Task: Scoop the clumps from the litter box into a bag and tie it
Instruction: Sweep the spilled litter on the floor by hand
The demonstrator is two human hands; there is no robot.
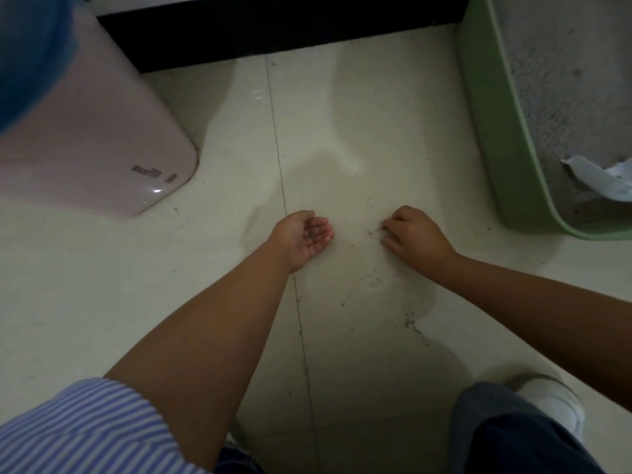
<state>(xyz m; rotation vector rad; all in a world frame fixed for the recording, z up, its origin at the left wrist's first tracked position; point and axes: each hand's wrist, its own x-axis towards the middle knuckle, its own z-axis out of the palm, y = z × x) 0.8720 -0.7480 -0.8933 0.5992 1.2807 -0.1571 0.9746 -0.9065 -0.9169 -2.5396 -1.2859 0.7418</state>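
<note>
While both hands work low over the floor [342, 131], I see spilled grit being gathered.
My left hand [304, 236] lies palm-up, cupped, with dark grains [312, 233] in it; my right hand [415, 236] is palm-down, fingertips curled onto scattered grit [371, 231]. The green litter box [492, 131] sits far right, a white scrap [596, 179] in its litter.

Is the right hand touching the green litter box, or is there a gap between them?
Apart. In the head view, the right hand is down at the floor among scattered litter grains, and bare tile shows between it and the green litter box.
</note>
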